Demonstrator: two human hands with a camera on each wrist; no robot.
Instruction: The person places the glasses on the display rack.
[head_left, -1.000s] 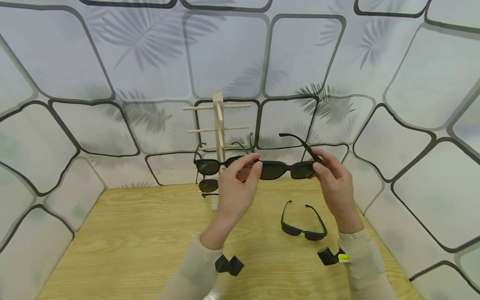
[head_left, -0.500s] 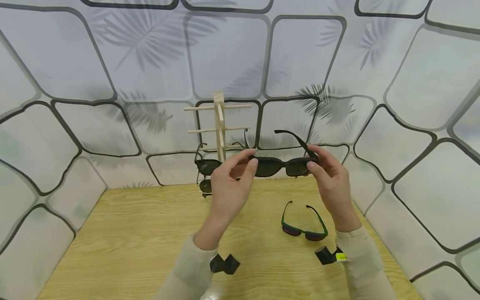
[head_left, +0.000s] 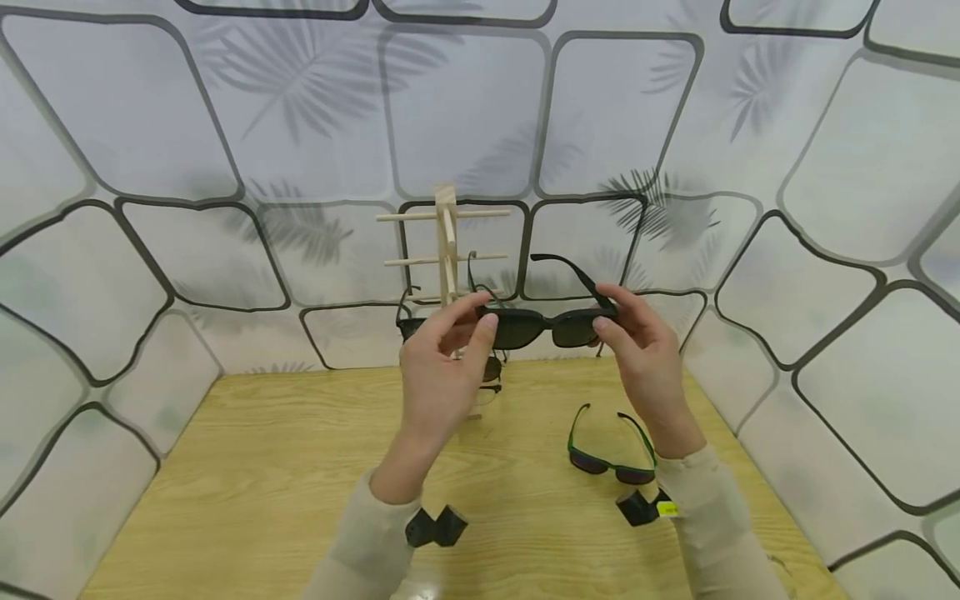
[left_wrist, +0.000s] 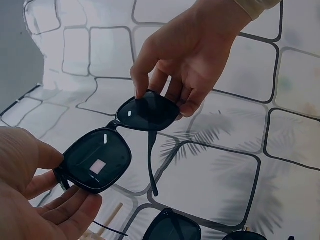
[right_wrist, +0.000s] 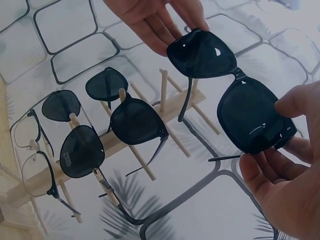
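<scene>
Black sunglasses (head_left: 519, 330) are held up level in front of the rack, their dark lenses towards me and their temples unfolded away. My left hand (head_left: 441, 367) pinches the left end of the frame between thumb and fingers. At the right end, my right hand (head_left: 649, 367) grips the corner by the hinge, thumb on the near side. A wooden glasses rack (head_left: 447, 218) stands just behind the left hand, partly hidden by it. In the right wrist view it bears black sunglasses (right_wrist: 138, 121), sunglasses with a metallic temple (right_wrist: 82, 151) and clear-lens glasses (right_wrist: 36, 172).
Green-framed sunglasses (head_left: 634, 476) lie unfolded on the wooden table (head_left: 262, 475), below the right hand. The rack's upper pegs (head_left: 483, 213) carry nothing. Patterned walls (head_left: 465, 108) enclose the table at the back and both sides.
Both hands have carried the black sunglasses left and slightly up, so they now overlap the rack more. The green-framed sunglasses stay where they lay.
</scene>
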